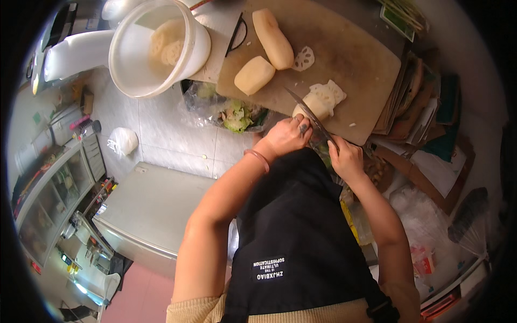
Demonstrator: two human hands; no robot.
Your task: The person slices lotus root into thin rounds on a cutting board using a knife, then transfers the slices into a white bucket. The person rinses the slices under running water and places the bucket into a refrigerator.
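Note:
A peeled lotus root piece [313, 105] lies at the near edge of the cutting board [355, 68]. My left hand [288, 133] grips its near end with bent fingers. In my right hand [348, 157] is the handle of a kitchen knife [307, 107], its blade lying across the root close to my left fingers. Thin cut lotus root slices [329, 93] lean together at the root's far side. Farther up the board are a long peeled lotus root [272, 38], a shorter peeled section [254, 75] and a single slice [303, 59].
A white plastic bucket [202, 52] holding lotus root slices stands left of the board. Below the board's left edge, a clear bag holds leafy vegetable scraps [238, 117]. Stacked cardboard [412, 97] borders the right side. A metal-topped cabinet [157, 202] stands at lower left.

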